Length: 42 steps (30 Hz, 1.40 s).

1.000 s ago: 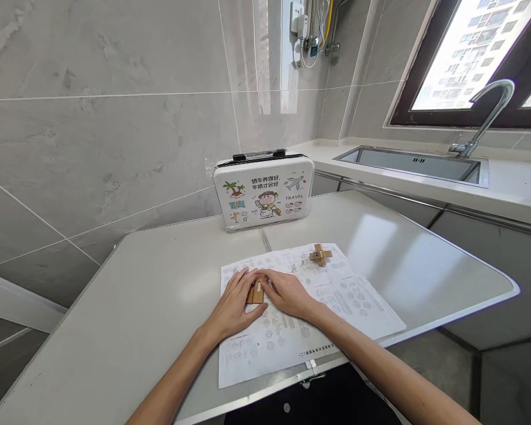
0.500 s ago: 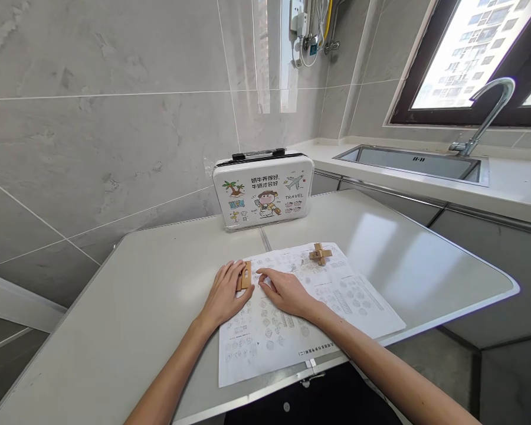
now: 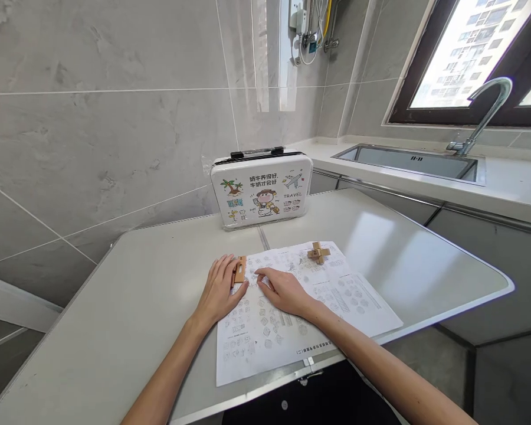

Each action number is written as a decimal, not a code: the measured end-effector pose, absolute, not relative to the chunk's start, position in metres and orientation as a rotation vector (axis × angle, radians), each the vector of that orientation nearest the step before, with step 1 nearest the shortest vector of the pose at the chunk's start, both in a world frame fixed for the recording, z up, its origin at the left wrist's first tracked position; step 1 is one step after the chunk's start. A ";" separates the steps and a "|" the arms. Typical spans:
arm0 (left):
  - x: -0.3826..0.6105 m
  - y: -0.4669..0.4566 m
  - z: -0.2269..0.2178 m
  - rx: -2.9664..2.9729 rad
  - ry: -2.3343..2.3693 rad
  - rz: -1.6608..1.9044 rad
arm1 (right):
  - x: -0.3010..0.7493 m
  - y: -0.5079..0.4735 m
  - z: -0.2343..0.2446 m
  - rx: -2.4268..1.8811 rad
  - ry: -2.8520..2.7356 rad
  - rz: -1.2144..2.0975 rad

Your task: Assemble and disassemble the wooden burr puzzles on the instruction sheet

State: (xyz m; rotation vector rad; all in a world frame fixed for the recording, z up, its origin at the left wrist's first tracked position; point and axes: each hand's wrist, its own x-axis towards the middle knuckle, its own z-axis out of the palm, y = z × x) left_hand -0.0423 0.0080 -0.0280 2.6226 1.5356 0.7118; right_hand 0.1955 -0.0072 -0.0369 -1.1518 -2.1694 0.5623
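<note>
My left hand (image 3: 219, 287) rests at the left edge of a printed instruction sheet (image 3: 318, 307), with its thumb and fingers closed round a small wooden puzzle piece (image 3: 239, 269) that stands on the table. My right hand (image 3: 281, 289) lies flat on the sheet just right of the piece, fingers stretched out and holding nothing. An assembled wooden cross puzzle (image 3: 318, 252) sits on the far part of the sheet, apart from both hands.
The sheet lies on a grey folding table (image 3: 128, 307). A white tin case with cartoon prints (image 3: 262, 189) stands at the table's far edge against the tiled wall. A steel sink (image 3: 407, 162) and tap (image 3: 484, 112) are at the back right under a window.
My left hand has carried the wooden piece leftward and away from me, to the sheet's left edge. My right hand has let go of the piece and stays flat on the sheet.
</note>
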 end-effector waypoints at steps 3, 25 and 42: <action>-0.041 0.007 -0.033 2.594 1.574 0.727 | 0.196 -0.007 -0.037 -1.147 -2.172 0.554; -0.040 0.006 -0.039 2.451 1.692 0.813 | 0.195 -0.007 -0.035 -1.145 -2.187 0.527; -0.037 0.014 -0.046 2.538 1.769 0.622 | 0.195 -0.009 -0.034 -1.132 -2.190 0.495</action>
